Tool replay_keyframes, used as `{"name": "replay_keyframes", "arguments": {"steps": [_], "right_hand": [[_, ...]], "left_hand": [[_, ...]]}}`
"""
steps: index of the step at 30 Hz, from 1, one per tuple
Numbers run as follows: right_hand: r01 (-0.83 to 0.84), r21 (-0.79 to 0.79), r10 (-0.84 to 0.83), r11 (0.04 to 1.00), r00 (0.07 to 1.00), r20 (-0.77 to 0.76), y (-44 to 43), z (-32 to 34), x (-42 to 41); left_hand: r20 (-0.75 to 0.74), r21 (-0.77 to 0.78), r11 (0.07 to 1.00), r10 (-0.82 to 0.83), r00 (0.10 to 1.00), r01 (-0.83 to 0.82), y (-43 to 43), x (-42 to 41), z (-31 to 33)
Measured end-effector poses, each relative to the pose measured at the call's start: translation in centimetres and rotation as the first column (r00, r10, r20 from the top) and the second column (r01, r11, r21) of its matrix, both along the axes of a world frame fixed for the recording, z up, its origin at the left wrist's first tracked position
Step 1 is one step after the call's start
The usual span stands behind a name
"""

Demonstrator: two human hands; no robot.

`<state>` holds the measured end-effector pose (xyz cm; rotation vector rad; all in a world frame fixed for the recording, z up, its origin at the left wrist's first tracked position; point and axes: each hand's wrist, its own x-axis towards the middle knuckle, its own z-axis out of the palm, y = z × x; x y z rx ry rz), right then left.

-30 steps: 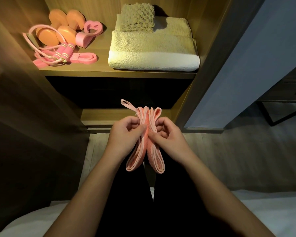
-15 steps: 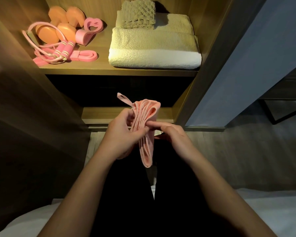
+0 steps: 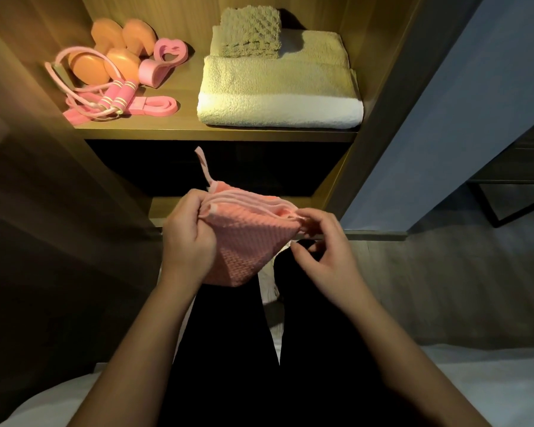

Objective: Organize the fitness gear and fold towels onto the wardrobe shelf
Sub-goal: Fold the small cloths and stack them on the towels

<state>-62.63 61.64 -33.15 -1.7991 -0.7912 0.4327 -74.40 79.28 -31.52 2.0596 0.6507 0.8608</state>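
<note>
A wooden wardrobe shelf [image 3: 188, 118] is seen at the top, lit by warm light. On its right side a big towel [image 3: 278, 90] is laid flat and folded, and a small green cloth [image 3: 250, 33] is set on top of it at the back.

Lower down, in front of the wardrobe, a pink cloth [image 3: 247, 238] is held up in the air. It is folded into many layers, and the layered edges are turned upward. Its left corner is gripped by the left hand [image 3: 187, 241], with the fingers curled round it. Its right corner is taken by the curled fingertips of the right hand [image 3: 327, 257], and the thumb is seen a little below the cloth.

The pink cloth is judged to be light, soft and floppy, with a bumpy weave that is not slippery. It cannot be broken, but the layers can fall open if only one corner is held. It is best held at both ends of the folded edge, or pinched flat through all the layers.

On the left side of the shelf the fitness gear is gathered: orange dumbbells [image 3: 114, 57], a pink jump rope [image 3: 117, 94], a pink band [image 3: 154, 104] and a heart-shaped squeezer [image 3: 164, 61]. Smallest of all, a thin loop [image 3: 203, 164] is seen sticking up from the cloth's left corner. It is judged too weak a spot for holding the fold together.
</note>
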Motion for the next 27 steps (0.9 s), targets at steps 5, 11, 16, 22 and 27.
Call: {"name": "replay_keyframes", "arguments": {"steps": [5,11,16,22,27], "right_hand": [[-0.077,-0.070,0.085,0.995,0.988,0.132,-0.1,-0.5,0.3],[-0.207,-0.075,0.214,0.975,0.971,0.106,0.2,0.0,0.1],[-0.260,-0.032,0.262,0.965,0.952,0.159,0.5,0.6,-0.1],[-0.288,-0.099,0.300,0.952,0.943,0.146,0.5,0.4,-0.1],[-0.399,-0.195,0.424,0.896,0.900,0.107,1.1,0.9,0.0]], "left_hand": [[0.140,0.102,0.994,-0.054,0.989,0.040,1.0,-0.8,-0.5],[0.211,0.171,0.981,-0.122,0.970,0.086,2.1,-1.5,-0.9],[0.217,0.212,0.977,-0.068,0.974,0.021,2.2,-1.7,-1.4],[0.238,0.259,0.966,-0.041,0.970,-0.023,2.2,-1.8,-1.5],[0.254,0.296,0.955,-0.061,0.965,-0.018,2.0,-1.6,-1.1]]}}
